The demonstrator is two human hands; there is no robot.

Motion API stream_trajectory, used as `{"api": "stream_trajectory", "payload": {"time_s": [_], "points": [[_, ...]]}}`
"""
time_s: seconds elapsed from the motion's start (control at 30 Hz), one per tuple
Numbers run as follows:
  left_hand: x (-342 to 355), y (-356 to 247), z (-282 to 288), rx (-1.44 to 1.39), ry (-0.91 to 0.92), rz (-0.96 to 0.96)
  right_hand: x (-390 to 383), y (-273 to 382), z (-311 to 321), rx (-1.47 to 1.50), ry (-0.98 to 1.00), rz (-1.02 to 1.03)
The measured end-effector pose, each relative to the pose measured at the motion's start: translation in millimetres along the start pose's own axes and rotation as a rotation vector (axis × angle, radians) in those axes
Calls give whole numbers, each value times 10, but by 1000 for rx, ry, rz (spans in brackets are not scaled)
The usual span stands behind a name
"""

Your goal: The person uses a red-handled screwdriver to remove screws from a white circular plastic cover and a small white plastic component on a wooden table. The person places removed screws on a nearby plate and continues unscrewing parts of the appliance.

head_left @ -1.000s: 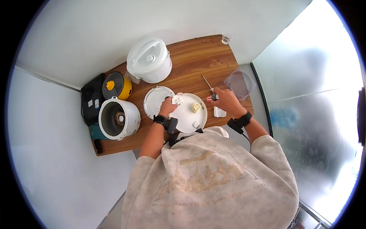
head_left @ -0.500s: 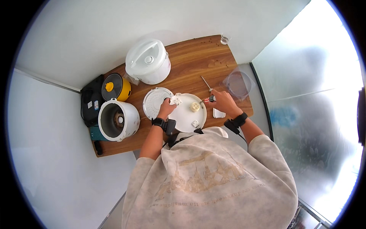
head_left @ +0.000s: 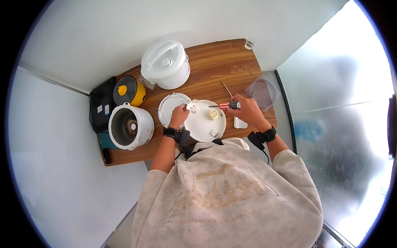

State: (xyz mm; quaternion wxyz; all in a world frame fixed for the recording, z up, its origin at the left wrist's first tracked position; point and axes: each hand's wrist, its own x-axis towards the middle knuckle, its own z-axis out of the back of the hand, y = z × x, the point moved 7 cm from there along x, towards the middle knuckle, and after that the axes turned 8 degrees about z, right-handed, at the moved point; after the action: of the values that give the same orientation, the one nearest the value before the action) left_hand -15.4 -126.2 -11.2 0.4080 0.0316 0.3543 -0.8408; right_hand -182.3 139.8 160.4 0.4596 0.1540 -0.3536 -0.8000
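My right hand (head_left: 250,111) is closed round a screwdriver (head_left: 228,105) with a red, white and black handle. Its thin shaft points left over a round white lid-like plate (head_left: 202,129). At the plate's upper left rim, my left hand (head_left: 179,115) pinches the edge, close to a small white block (head_left: 193,109). A cream round knob (head_left: 213,114) stands on the plate, just below the shaft's tip. Another small white block (head_left: 214,133) sits near the plate's lower edge. A round white ribbed disc (head_left: 168,108) lies partly behind my left hand.
On the wooden table (head_left: 211,62) stand a white lidded cooker (head_left: 167,68), an open white pot (head_left: 131,126) and a yellow pot (head_left: 134,94). A clear tub (head_left: 264,93), a white rectangular piece (head_left: 240,122) and a thin metal rod (head_left: 227,89) are at the right.
The screwdriver has swung so its shaft reaches farther left over the plate. My left hand has drawn back from the small block to the plate's rim. The view has shifted slightly.
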Motion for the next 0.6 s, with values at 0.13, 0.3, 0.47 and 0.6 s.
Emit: {"api": "stream_trajectory", "payload": {"time_s": [0.13,0.3,0.47,0.6], "points": [[-127,-195,221,-154,-95,-76,8,209,63,171,-11,17],[-622,-778,326,-920,499,211,18,295,85,330,-26,-9],[-711,-614,363,-1092,551,205,26,309,35,473,17,-105],[-697,-561,361,-1134,556,191,18,312,39,454,36,-115]]}}
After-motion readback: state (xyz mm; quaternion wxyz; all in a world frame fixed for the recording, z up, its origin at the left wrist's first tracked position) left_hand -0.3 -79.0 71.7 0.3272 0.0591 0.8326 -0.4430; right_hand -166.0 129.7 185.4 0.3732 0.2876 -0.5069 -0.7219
